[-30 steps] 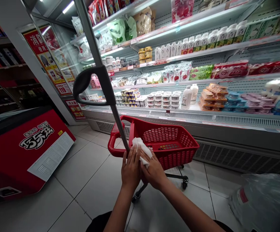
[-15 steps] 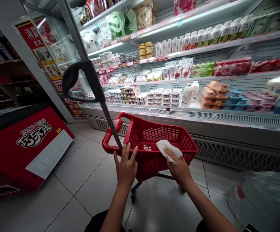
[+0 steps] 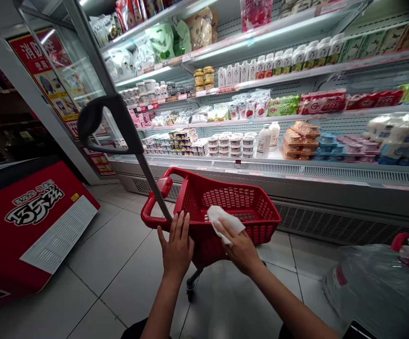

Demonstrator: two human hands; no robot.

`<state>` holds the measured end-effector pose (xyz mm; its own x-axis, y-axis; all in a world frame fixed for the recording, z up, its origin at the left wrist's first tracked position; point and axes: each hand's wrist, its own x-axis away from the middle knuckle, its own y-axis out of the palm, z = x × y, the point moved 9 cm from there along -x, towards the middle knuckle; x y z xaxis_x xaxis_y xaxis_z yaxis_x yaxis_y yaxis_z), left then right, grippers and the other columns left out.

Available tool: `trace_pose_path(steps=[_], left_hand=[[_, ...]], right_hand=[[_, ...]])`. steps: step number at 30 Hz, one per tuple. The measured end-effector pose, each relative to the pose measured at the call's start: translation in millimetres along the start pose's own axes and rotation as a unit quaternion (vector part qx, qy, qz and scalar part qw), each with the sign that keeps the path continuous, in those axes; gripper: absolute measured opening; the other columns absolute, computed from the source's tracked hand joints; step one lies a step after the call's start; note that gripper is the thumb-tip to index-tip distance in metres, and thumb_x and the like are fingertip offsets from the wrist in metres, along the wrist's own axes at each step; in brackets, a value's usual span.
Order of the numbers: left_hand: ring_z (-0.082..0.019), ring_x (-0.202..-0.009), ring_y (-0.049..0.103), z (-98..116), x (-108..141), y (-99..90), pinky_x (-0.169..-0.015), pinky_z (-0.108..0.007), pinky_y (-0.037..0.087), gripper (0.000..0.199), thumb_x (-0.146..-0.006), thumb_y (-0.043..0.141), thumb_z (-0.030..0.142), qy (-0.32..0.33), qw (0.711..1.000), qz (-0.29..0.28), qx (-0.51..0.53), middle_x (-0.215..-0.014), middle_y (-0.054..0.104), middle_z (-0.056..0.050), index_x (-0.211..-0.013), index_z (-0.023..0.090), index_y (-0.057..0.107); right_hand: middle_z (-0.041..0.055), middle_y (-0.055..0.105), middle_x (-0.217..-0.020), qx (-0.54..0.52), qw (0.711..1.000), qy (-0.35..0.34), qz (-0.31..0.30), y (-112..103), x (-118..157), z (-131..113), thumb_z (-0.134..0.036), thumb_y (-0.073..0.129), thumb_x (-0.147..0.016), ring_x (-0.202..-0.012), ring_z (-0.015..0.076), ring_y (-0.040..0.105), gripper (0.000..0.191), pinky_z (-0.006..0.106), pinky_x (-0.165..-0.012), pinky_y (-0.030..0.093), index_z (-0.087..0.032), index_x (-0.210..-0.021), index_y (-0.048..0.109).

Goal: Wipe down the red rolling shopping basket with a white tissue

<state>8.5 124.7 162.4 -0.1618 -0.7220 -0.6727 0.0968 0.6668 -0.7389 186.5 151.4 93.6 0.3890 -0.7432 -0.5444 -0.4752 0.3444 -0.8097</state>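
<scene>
The red cart [image 3: 204, 242] stands on the tiled floor [image 3: 126, 249], in front of the refrigerated case [image 3: 296, 172]. Its long axis runs left to right across the view, roughly along the case front; the looped end points left, the basket end right. The grey pole [image 3: 151, 181] rises from the near left part of the rim and leans up and left to the dark grip [image 3: 119, 113]. A caster [image 3: 190, 288] shows below.

The white cloth [image 3: 222, 214] lies over the near rim, its longer direction sloping from upper left to lower right.

Left hand [image 3: 176, 249]: open, palm down, fingers pointing away from the body, thumb apart to the left. Fingertips rest on the near rim beside the foot of the pole. The forearm rises from the bottom edge.

Right hand [image 3: 240, 247]: holds the cloth against the rim under extended fingers, which point up and left. The forearm enters diagonally from lower right. Whether the thumb touches the cloth cannot be determined.
</scene>
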Motion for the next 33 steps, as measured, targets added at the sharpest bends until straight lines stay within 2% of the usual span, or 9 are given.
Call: trace_pose_path(steps=[5, 8, 10, 13, 16, 19, 28, 30, 33], left_hand=[[-0.032, -0.152, 0.041, 2, 1, 2.7, -0.126, -0.064, -0.011, 0.069, -0.095, 0.054, 0.017, 0.008, 1.000, -0.017, -0.006, -0.167, 0.039, -0.008, -0.160, 0.036, 0.040], [-0.033, -0.154, 0.037, 7, 0, 3.7, -0.127, -0.065, -0.008, 0.062, -0.091, 0.057, 0.015, -0.007, 1.000, -0.015, -0.001, -0.166, 0.042, -0.011, -0.151, 0.031, 0.055], [-0.034, -0.156, 0.033, 11, -2, 4.9, -0.128, -0.066, -0.003, 0.056, -0.089, 0.058, 0.013, -0.015, 1.000, -0.014, -0.001, -0.164, 0.043, -0.014, -0.144, 0.026, 0.061], [-0.036, -0.158, 0.027, 17, -4, 8.3, -0.129, -0.065, 0.003, 0.054, -0.086, 0.060, 0.012, -0.019, 1.000, -0.017, -0.005, -0.164, 0.042, -0.018, -0.140, 0.020, 0.064], [-0.037, -0.158, 0.026, 17, -5, 11.6, -0.129, -0.064, 0.006, 0.057, -0.083, 0.063, 0.012, -0.018, 1.000, -0.019, -0.007, -0.164, 0.041, -0.020, -0.139, 0.019, 0.063], [-0.036, -0.158, 0.028, 11, -5, 12.9, -0.128, -0.064, 0.007, 0.059, -0.082, 0.064, 0.012, -0.014, 1.000, -0.024, -0.011, -0.166, 0.037, -0.020, -0.140, 0.020, 0.062], [-0.040, -0.159, 0.021, 2, -10, 15.2, -0.125, -0.071, 0.001, 0.065, -0.085, 0.066, 0.018, -0.045, 0.998, -0.031, -0.024, -0.174, 0.015, -0.015, -0.149, 0.026, 0.056], [-0.043, -0.160, 0.011, 19, -10, 26.3, -0.126, -0.073, 0.005, 0.072, -0.081, 0.070, 0.018, -0.044, 0.998, -0.035, -0.008, -0.175, 0.019, -0.010, -0.150, 0.030, 0.055], [-0.045, -0.161, 0.002, 55, -6, 52.1, -0.128, -0.070, 0.008, 0.080, -0.077, 0.074, 0.019, -0.016, 0.997, -0.070, 0.029, -0.172, 0.029, -0.006, -0.154, 0.029, 0.052]], right_hand=[[-0.0004, 0.041, -0.166, 0.062, 0.996, 0.062, 0.011, -19, 48, 86, -0.030, 0.037, -0.108, -0.147, 0.0260, 0.046, 0.059, 0.047, -0.118, 0.040, -0.034, -0.166, 0.026], [-0.0004, 0.046, -0.162, 0.088, 0.991, 0.098, 0.030, -29, 57, 112, -0.032, 0.035, -0.108, -0.143, 0.0254, 0.051, 0.057, 0.052, -0.124, 0.032, -0.033, -0.165, 0.030], [0.0024, 0.051, -0.159, 0.091, 0.989, 0.111, 0.034, -28, 49, 109, -0.032, 0.035, -0.107, -0.143, 0.0275, 0.052, 0.055, 0.056, -0.126, 0.027, -0.029, -0.162, 0.037], [0.0048, 0.050, -0.160, 0.054, 0.993, 0.100, 0.011, -11, 24, 69, -0.028, 0.035, -0.106, -0.147, 0.0294, 0.046, 0.055, 0.057, -0.125, 0.029, -0.025, -0.160, 0.043], [0.0015, 0.036, -0.168, 0.002, 0.999, 0.049, -0.007, 5, -2, 13, -0.022, 0.042, -0.101, -0.153, 0.0300, 0.035, 0.064, 0.053, -0.123, 0.033, -0.027, -0.164, 0.034], [-0.0013, 0.029, -0.171, -0.026, 0.999, 0.020, -0.011, 9, -11, -11, -0.018, 0.045, -0.098, -0.154, 0.0287, 0.034, 0.072, 0.048, -0.122, 0.036, -0.029, -0.166, 0.026], [0.0036, 0.047, -0.162, 0.033, 0.992, 0.117, 0.027, -15, 45, 103, -0.028, 0.034, -0.107, -0.140, 0.0288, 0.053, 0.058, 0.049, -0.111, 0.046, -0.029, -0.165, 0.031], [0.0044, 0.050, -0.160, 0.036, 0.988, 0.143, 0.037, -16, 43, 104, -0.029, 0.033, -0.107, -0.138, 0.0293, 0.055, 0.056, 0.051, -0.111, 0.046, -0.028, -0.163, 0.036], [0.0055, 0.053, -0.157, 0.012, 0.992, 0.119, 0.026, -6, 19, 70, -0.027, 0.033, -0.107, -0.142, 0.0281, 0.052, 0.055, 0.052, -0.113, 0.044, -0.024, -0.160, 0.042]])
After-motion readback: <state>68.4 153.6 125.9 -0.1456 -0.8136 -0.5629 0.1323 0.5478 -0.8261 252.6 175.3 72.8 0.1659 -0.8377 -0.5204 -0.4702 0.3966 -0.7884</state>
